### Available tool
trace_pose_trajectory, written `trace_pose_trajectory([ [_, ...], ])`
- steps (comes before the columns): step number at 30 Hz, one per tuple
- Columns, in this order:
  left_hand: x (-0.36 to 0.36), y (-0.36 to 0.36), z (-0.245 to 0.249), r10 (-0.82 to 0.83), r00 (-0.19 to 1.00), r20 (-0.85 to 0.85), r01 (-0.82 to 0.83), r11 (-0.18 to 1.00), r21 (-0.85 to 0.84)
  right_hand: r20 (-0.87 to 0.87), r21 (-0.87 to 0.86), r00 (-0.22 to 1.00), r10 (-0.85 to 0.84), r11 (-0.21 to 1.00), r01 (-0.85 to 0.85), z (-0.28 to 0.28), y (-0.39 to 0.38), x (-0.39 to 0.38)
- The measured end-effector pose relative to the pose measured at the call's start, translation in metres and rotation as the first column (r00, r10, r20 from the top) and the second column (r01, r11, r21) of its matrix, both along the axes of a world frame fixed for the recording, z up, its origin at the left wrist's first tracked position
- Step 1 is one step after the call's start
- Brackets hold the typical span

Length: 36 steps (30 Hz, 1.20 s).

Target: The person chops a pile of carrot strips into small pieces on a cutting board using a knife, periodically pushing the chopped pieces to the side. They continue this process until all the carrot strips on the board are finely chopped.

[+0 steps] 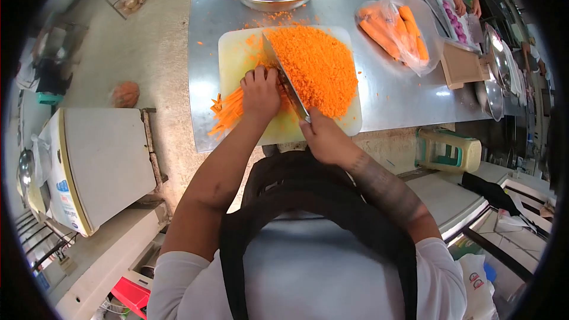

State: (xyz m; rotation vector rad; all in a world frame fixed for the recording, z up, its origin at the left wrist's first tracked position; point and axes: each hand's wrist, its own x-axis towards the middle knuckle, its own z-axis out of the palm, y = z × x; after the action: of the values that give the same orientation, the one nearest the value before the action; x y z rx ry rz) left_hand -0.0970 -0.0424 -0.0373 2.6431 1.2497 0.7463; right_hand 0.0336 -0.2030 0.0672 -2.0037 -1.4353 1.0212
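Observation:
My right hand (327, 136) is wrapped round the handle of a kitchen knife (285, 77), its blade slanting up and left across the board. With curled fingers, my left hand (261, 92) presses on a bundle of carrot sticks (230, 111), close beside the blade. Both lie over a pale cutting board (234, 53). Right of the blade is a large heap of finely diced carrot (320, 68). Small bits are scattered at the board's far edge.
A steel bowl (278, 3) of diced carrot stands at the far side of the metal table (204, 77). To the right are bagged whole carrots (396, 32) and a brown tray (461, 65). Another person's hands (467, 3) are near a tray of purple onions (454, 24).

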Motion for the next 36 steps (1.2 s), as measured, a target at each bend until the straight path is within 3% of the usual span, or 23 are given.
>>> trace_pose_trajectory([
  [1,-0.001,0.001,0.001,-0.005,1.000,-0.004,0.005,1.000,-0.004,0.048,0.071,0.999,-0.018,0.997,0.015,-0.025,0.002,-0.004],
  [2,0.000,0.001,0.002,-0.005,1.000,-0.002,0.005,1.000,-0.009,0.023,0.042,1.000,-0.019,0.999,0.018,-0.017,0.007,-0.002],
  [7,0.000,0.003,-0.001,-0.003,1.000,-0.023,0.002,1.000,-0.023,-0.090,-0.151,0.996,-0.017,0.989,0.003,0.078,-0.002,0.000],
  [11,-0.004,0.001,0.001,-0.032,0.999,-0.025,0.031,0.999,-0.041,-0.040,-0.039,0.996,-0.075,0.997,0.073,0.006,0.001,-0.016],
  [14,-0.006,0.001,-0.001,-0.036,0.999,-0.020,0.036,0.999,-0.035,-0.070,-0.039,0.993,-0.095,0.995,0.093,0.018,0.006,-0.018],
  [16,-0.003,0.003,0.001,-0.028,1.000,-0.012,0.028,0.999,-0.024,-0.122,-0.108,0.989,-0.079,0.992,0.066,0.073,-0.003,-0.014],
  [17,-0.002,0.004,0.003,-0.032,0.999,-0.008,0.032,0.999,-0.021,-0.101,-0.077,0.992,-0.080,0.994,0.073,0.068,-0.011,-0.017],
  [20,-0.004,0.000,0.001,-0.035,0.999,-0.023,0.034,0.999,-0.028,-0.040,0.009,0.989,-0.144,0.989,0.144,-0.020,-0.006,-0.034],
  [28,-0.004,0.005,0.000,-0.021,1.000,-0.010,0.021,1.000,-0.024,0.015,0.026,0.987,-0.163,0.986,0.163,-0.014,-0.003,-0.013],
  [31,-0.009,0.016,0.013,0.001,0.992,0.129,0.023,0.983,-0.182,0.077,-0.009,0.990,-0.116,0.993,0.117,-0.003,-0.012,0.003],
  [34,-0.025,0.031,0.030,0.067,0.978,0.199,-0.047,0.993,-0.106,0.120,-0.049,0.990,-0.080,0.995,0.087,-0.002,-0.016,0.007],
  [36,-0.033,0.049,0.015,0.100,0.978,0.185,-0.081,0.991,-0.105,0.120,-0.067,0.991,-0.057,0.996,0.065,-0.004,-0.015,0.007],
])
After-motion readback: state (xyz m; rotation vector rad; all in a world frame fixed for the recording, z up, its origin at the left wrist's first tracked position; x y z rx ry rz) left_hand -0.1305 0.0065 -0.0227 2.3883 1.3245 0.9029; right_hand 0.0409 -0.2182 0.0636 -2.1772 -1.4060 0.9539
